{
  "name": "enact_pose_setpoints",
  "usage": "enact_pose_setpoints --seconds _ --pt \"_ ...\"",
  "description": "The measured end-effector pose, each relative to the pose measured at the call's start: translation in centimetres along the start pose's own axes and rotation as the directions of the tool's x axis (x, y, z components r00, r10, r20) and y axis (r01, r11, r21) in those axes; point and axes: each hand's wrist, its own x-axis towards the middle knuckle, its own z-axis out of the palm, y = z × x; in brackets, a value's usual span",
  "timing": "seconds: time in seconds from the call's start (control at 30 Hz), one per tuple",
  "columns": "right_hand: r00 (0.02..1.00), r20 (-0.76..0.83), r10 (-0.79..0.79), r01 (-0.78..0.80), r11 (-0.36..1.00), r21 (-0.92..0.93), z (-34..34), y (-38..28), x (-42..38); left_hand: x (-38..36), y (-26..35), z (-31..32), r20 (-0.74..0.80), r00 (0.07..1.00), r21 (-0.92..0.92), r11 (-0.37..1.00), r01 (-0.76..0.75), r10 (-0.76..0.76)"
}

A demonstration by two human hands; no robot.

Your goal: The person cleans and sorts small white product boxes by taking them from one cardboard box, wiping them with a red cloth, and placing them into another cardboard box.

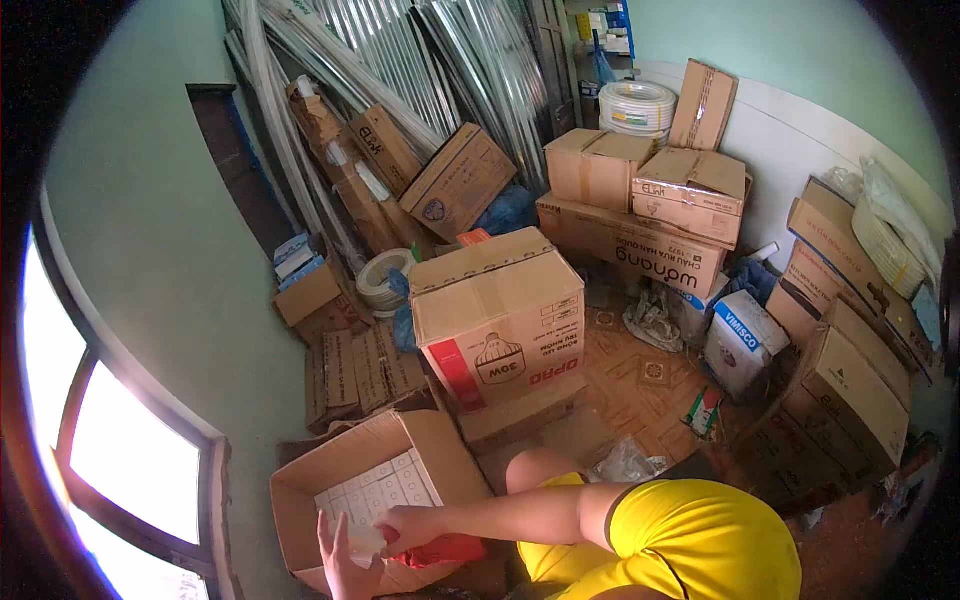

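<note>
Wanang box (640, 245): long, against the far wall. Two shorter boxes (690, 190) on top, flaps down; contents hidden. Coil (637, 107) behind them.

30W box (500, 320): stands on a flatter box (525, 410), mid-floor. Top flaps down, tape along the seam; contents not visible.

Open box (430, 450): on the floor (625, 375), near the window wall, at the near left corner of the flatter box. Flaps up. Inside, white cartons (385, 485) sit side by side in rows, tops facing up. Depth of the load cannot be told.

White bag (742, 340), marked Vimisco: upright on the floor, near the right-hand boxes (840, 400); contents hidden.

Side box (308, 300): by the left wall, open at the top, blue-and-white packs (296, 262) showing above its rim.

Red cloth-like item (447, 551): at the near right corner of the open box, just beside the right hand; exact material unclear.

Right hand (405, 527): over the near part of the open box, narrow, fingers closed on a white piece. Left hand (350, 565): at the near edge, wide, fingers raised and spread, palm against the same piece.

White piece (366, 543): between the two hands, above the near edge of the open box; details too blurred to read.
</note>
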Motion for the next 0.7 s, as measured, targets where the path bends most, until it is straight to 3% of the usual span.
enact_pose_setpoints --seconds 0.13,0.2,0.23,0.27,0.3,0.33,0.37,0.43,0.47,0.5,0.57,0.63,0.7 --pt "0.995 -0.083 -0.048 0.051 0.998 0.032 -0.1 -1.3 -0.1 0.8 0.1 -0.6 0.109 0.994 0.064 0.998 0.005 -0.012" --pt "0.994 0.058 0.089 -0.103 0.940 0.325 -0.8 -2.7 -0.6 -0.5 0.0 -1.6 0.132 0.990 0.128 0.991 0.039 -0.056" --pt "0.982 0.137 0.131 -0.189 0.733 0.653 0.5 -1.2 0.0 -0.1 1.4 -2.1 0.166 0.979 0.150 0.984 0.095 -0.120" --pt "0.998 -0.052 0.024 0.004 0.876 0.482 1.9 2.0 1.3 0.4 2.7 -2.8 0.196 0.959 0.180 0.969 0.171 -0.206" --pt "0.990 0.016 0.139 -0.132 0.896 0.425 1.5 1.4 1.1 0.4 2.8 -2.6 0.147 0.964 0.139 0.969 0.203 -0.223" --pt "0.984 -0.019 0.178 -0.160 0.923 0.349 1.2 0.3 0.9 0.3 2.9 -2.6 0.126 0.966 0.137 0.968 0.210 -0.227" --pt "0.958 0.116 0.261 -0.282 0.802 0.526 1.0 -0.5 0.5 0.2 2.8 -2.9 0.148 0.960 0.156 0.964 0.214 -0.237" --pt "0.975 0.119 0.187 -0.218 0.906 0.364 -0.2 -2.1 0.8 0.0 1.1 -3.2 0.187 0.946 0.141 0.960 0.242 -0.266" --pt "0.966 0.177 0.189 -0.248 0.873 0.420 0.1 -0.2 1.3 -0.5 -0.2 -3.5 0.179 0.947 0.151 0.959 0.240 -0.265" --pt "0.978 0.135 0.162 -0.203 0.892 0.404 -0.1 -2.8 1.1 -1.3 -0.8 -4.7 0.144 0.952 0.162 0.955 0.248 -0.271" --pt "0.980 0.115 0.159 -0.188 0.932 0.310 -0.9 -2.1 1.6 -2.5 -4.5 -6.5 0.132 0.935 0.304 0.911 0.278 -0.329" --pt "0.994 0.097 0.043 -0.059 0.985 0.162 -1.5 -1.5 2.0 -4.4 -7.5 -9.5 0.126 0.865 0.496 0.786 0.369 -0.486" --pt "0.994 0.100 0.052 -0.075 0.967 0.243 -0.7 -1.2 1.9 -7.5 -10.9 -12.2 0.122 0.774 0.604 0.665 0.439 -0.621"
